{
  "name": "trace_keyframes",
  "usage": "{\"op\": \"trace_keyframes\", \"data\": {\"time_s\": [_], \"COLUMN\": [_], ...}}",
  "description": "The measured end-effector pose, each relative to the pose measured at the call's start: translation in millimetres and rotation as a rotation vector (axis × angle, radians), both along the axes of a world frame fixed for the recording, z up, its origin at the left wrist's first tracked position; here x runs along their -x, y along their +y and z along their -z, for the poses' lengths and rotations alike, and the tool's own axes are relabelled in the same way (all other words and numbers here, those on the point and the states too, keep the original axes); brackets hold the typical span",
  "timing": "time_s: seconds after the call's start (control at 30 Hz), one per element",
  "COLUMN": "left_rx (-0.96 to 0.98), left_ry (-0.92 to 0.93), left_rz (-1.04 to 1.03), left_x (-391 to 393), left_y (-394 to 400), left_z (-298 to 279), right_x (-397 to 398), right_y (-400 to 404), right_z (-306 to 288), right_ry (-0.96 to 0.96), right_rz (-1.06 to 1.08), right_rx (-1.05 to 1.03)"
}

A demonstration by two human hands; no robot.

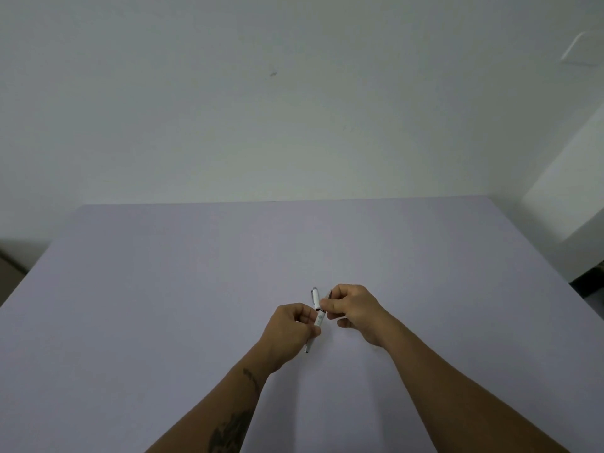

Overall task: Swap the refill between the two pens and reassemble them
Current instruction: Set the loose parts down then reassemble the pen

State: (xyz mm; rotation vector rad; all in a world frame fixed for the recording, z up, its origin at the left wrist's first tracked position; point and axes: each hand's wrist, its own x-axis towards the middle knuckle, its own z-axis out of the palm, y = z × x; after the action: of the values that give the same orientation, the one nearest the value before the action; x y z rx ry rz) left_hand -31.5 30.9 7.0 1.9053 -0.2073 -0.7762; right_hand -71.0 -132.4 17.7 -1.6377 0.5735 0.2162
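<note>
A white pen (316, 307) with a silver tip and a silver push button is held above the lavender table (163, 289). My left hand (292, 328) grips its lower half; the tip pokes out below the fingers. My right hand (354, 310) pinches the pen near its middle. A second, dark thin pen part (328, 295) sticks up out of my right fist, mostly hidden by the fingers. Whether the white pen's halves are joined or apart at the pinch I cannot tell.
The table runs to a pale wall at the back. A white cabinet (568, 191) stands at the right. Dark floor shows past the table's right and left edges.
</note>
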Motion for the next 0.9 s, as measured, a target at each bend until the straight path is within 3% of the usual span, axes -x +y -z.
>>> {"op": "trace_keyframes", "data": {"time_s": [0.1,0.4,0.9], "left_rx": [-0.010,-0.017,-0.028], "left_ry": [-0.011,-0.002,-0.018], "left_rz": [-0.011,-0.003,-0.004], "left_x": [-2.1,1.4,3.7], "left_y": [0.1,-2.4,0.0], "left_z": [-1.4,-3.3,-3.4], "right_x": [1.7,0.8,7.1], "right_y": [-2.4,1.6,3.4], "right_z": [-1.2,-0.1,-3.2], "right_ry": [0.007,-0.027,-0.012], "right_rz": [-0.001,0.053,0.056], "right_rx": [-0.083,0.021,-0.060]}}
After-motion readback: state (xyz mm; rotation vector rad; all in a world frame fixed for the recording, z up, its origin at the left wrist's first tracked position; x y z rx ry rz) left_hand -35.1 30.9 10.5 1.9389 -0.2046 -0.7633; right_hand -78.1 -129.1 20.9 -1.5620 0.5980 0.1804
